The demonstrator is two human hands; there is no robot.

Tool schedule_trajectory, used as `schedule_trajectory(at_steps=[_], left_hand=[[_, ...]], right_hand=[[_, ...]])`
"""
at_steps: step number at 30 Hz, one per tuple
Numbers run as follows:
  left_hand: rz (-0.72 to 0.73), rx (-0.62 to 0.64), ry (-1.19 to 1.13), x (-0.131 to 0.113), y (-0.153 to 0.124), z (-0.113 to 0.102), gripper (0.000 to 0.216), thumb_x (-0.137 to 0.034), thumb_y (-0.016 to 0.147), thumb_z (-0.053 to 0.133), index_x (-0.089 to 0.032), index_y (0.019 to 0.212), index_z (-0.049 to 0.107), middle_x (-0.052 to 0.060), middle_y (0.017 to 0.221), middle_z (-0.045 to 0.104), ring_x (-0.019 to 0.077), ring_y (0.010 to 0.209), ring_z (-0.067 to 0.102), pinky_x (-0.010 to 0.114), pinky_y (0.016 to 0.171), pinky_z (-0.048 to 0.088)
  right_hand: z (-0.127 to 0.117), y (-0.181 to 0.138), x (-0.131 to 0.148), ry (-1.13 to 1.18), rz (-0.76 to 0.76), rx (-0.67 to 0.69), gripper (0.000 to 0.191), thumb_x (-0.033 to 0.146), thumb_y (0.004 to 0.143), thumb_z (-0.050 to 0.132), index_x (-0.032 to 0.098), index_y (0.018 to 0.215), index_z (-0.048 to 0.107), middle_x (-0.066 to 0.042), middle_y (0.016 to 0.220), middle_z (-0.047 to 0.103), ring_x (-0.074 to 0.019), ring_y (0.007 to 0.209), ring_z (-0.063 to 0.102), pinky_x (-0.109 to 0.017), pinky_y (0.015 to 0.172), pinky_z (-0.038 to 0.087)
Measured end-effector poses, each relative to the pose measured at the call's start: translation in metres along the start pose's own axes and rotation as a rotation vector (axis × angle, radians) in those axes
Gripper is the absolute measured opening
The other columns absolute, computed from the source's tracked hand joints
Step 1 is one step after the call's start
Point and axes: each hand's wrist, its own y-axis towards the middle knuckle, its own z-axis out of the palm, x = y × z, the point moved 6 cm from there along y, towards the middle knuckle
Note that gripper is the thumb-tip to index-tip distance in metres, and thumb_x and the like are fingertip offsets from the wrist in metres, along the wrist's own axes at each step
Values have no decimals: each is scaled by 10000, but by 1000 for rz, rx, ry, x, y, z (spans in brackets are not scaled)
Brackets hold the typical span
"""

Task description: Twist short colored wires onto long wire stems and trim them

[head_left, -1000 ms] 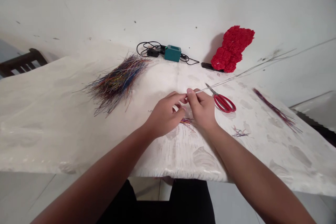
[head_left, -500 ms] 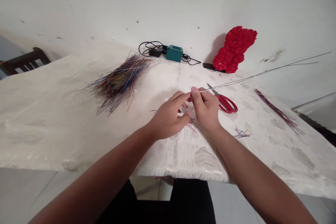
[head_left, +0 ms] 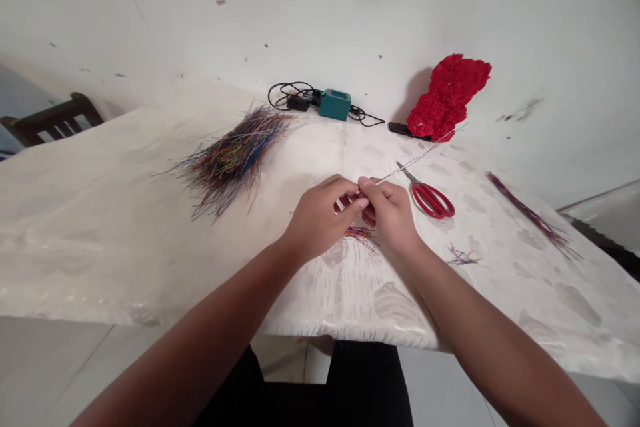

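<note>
Thin grey wires (head_left: 413, 161) rise to the right from the fingertips of my right hand (head_left: 393, 217), which is closed in a pinch on them. My left hand (head_left: 320, 217) meets it, thumb and forefinger pinched around the same end; the exact grip point is hidden by the fingers. Beneath the two hands, a small bunch of coloured wires (head_left: 358, 233) lies on the tablecloth, partly covered. Red-handled scissors (head_left: 433, 200) rest just right of my right hand, blades slightly crossed by the view of the wires. Short wire scraps (head_left: 463, 256) lie farther right.
A large heap of multicoloured wires (head_left: 235, 157) lies at the left. A teal box (head_left: 335, 105) with black cables stands by the wall, beside a black phone-like object (head_left: 400, 129) and a red ruffled decoration (head_left: 447, 97). Another wire bundle (head_left: 530, 213) lies at the right.
The wires' visible length past my right hand is shorter and points more steeply upward. My left thumb has closed in against the right fingertips.
</note>
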Motion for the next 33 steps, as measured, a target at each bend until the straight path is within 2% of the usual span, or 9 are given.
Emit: schedule_trajectory(at_steps=[6,10,14,21,26,33], left_hand=[[116,11,-23,-6,-2,-4,149,-176,946,517,-170,877,649,9,865,636,116,802,568,253,718,456],[133,16,37,-7,-3,-3,150,-149,942,513,-165,837,620,-8,807,607,108,735,522,257,706,431],[142,67,92,-5,-4,3,144,-137,941,496,-163,838,593,-7,818,609,111,745,531,261,714,425],[98,145,111,-5,-5,7,128,-132,917,492,-174,815,556,-17,827,634,114,750,547,260,706,411],[-11,216,35,-4,-7,8,151,-158,917,465,-175,802,561,-27,798,644,108,700,538,262,669,405],[-69,186,-34,2,-6,9,141,-151,874,483,-174,746,536,-46,694,572,95,650,486,239,614,385]], right_hand=[[-1,-4,8,-17,89,30,501,463,883,618,173,495,490,61,435,350,-69,406,322,-250,416,249],[-5,-9,12,-123,125,91,491,449,908,585,170,514,501,67,426,328,-67,404,331,-245,418,247],[-8,-14,3,-63,138,104,492,440,923,578,168,524,483,66,448,346,-63,417,342,-242,433,268],[-6,-21,-12,58,130,121,486,433,941,567,166,544,486,62,463,360,-59,421,312,-245,431,236],[-4,-22,-13,144,170,151,485,444,929,584,170,540,486,61,456,361,-64,407,318,-247,413,216],[-2,-21,-12,212,222,198,473,463,911,600,177,547,509,63,438,374,-77,394,355,-244,406,266]])
